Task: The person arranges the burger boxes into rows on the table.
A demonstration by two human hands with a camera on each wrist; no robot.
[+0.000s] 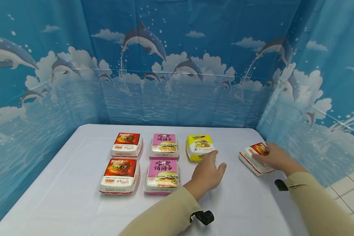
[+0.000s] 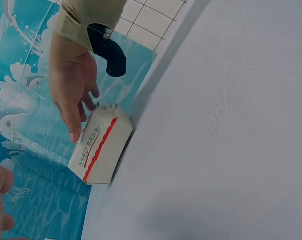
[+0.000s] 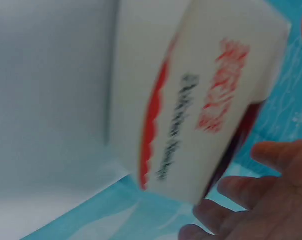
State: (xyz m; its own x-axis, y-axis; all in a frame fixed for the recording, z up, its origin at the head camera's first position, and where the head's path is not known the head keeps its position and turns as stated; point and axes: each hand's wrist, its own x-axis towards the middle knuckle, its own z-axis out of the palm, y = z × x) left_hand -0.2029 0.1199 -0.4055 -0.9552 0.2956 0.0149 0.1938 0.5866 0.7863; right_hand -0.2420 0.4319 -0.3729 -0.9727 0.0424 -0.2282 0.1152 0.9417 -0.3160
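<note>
At the right of the head view, a white burger box [image 1: 253, 163] with a red burger picture lies angled on the table. My right hand [image 1: 275, 160] is over its right side, fingertips right at its top edge. In the right wrist view the fingers [image 3: 248, 191] are spread and loosely bent beside the box [image 3: 203, 95]. The left wrist view shows that hand [image 2: 73, 82] above the box [image 2: 103, 150], thumb and fingers apart. My left hand [image 1: 207, 172] has index finger and thumb extended, holding nothing; its index tip overlaps the right edge of a yellow burger box [image 1: 200, 147] in the head view.
Two red-and-white burger boxes [image 1: 127, 144] stand in a column at the left of the white table [image 1: 76, 183]. Beside them is a column of two pink burger boxes [image 1: 163, 175]. A blue dolphin-print curtain [image 1: 177, 98] hangs behind and on both sides.
</note>
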